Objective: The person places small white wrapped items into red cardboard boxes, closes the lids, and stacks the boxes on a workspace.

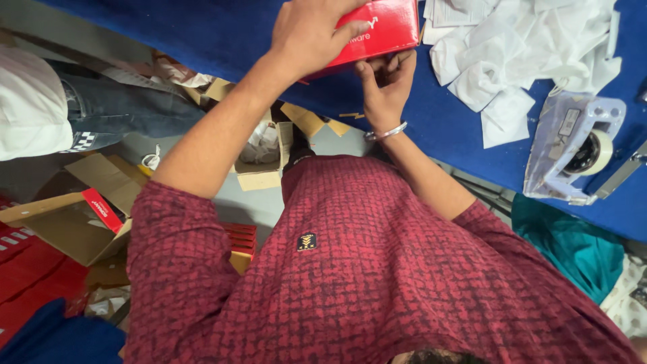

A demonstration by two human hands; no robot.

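Gripping red box w/ left hand on top, right hand fingers curled under; we keep it steady over blue surface.

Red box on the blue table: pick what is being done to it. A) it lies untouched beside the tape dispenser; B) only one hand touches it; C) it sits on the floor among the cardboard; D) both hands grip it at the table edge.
D: the left hand lies over the red box while the right hand holds its near edge from below, on the blue table.
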